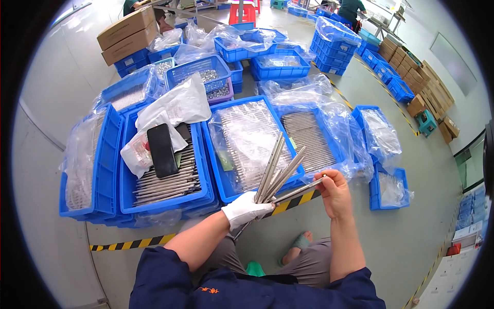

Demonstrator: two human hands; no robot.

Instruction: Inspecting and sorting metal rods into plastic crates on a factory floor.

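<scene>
Hands [288, 201] gripping metal rods [275, 170] (fanned), blue crates [216, 154]

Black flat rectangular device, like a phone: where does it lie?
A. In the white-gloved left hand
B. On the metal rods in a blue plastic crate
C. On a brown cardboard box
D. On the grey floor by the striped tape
B: the black flat rectangular device rests on the long metal rods in the blue plastic crate, beside a white plastic bag.

Head-worn fisheye, downward, close overhead.
</scene>
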